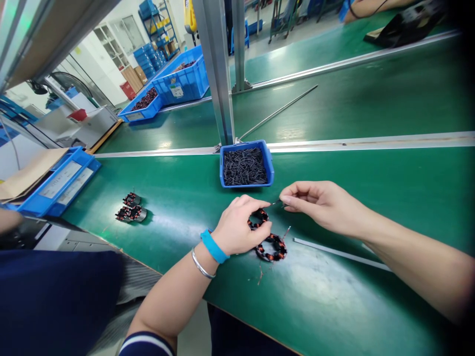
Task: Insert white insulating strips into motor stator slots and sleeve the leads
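Observation:
My left hand [237, 225] is closed around a black ring-shaped stator with copper windings [259, 218], held just above the green mat. A second stator ring [272, 247] lies on the mat right beside it, with thin wire leads trailing out. My right hand [319, 202] pinches a small dark sleeve piece [277, 202] between thumb and fingers, its tip meeting the left hand's fingertips. A small blue bin [246, 147] full of short black sleeves sits just beyond both hands.
Two more wound stators [130, 208] rest at the left on the green mat [334, 296]. A blue tray with papers [55, 183] sits at far left. A thin white strip [341, 253] lies under my right forearm. Metal posts and larger blue bins stand behind.

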### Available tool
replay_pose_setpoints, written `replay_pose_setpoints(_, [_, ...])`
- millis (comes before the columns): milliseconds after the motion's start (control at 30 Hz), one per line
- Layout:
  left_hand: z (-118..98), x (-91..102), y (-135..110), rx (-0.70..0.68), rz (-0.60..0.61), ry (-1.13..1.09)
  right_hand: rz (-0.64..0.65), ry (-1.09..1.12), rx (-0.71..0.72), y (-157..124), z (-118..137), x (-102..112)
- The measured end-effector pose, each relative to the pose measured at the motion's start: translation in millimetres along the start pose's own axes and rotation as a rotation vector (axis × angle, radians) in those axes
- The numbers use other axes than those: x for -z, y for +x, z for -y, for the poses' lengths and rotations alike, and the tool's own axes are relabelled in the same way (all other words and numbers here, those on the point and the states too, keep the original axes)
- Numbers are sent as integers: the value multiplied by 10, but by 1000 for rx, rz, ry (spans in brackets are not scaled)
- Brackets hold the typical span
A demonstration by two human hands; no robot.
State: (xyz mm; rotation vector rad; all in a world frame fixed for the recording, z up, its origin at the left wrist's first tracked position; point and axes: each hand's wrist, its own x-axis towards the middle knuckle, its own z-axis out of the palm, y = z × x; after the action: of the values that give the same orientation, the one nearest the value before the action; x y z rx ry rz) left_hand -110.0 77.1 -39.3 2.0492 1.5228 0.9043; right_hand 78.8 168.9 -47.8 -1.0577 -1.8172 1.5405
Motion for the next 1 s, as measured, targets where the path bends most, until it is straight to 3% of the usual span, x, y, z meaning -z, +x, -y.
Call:
replay_pose_setpoints(267, [-7,1,0,6,-11,-1,-19,-70,80,-30,101,-101])
replay_pose_setpoints(433, [-10,9,5,-6,5,-6,-109,25,51,-96,156,60])
replay_pose_setpoints(567, [-5,6,10,-22,4,-8,87,-15,-59,-236,155,216])
replay_pose_setpoints(700, [1,3,12,-25,2,-5,294,-32,-119,-320,107,199])
replay_pose_setpoints(867, [4,3,10,-30,1,-14,375,19,-138,-276,52,125])
replay_pose_setpoints(1000, [11,3,8,-29,-2,-30,339,57,-183,-250,77,119])
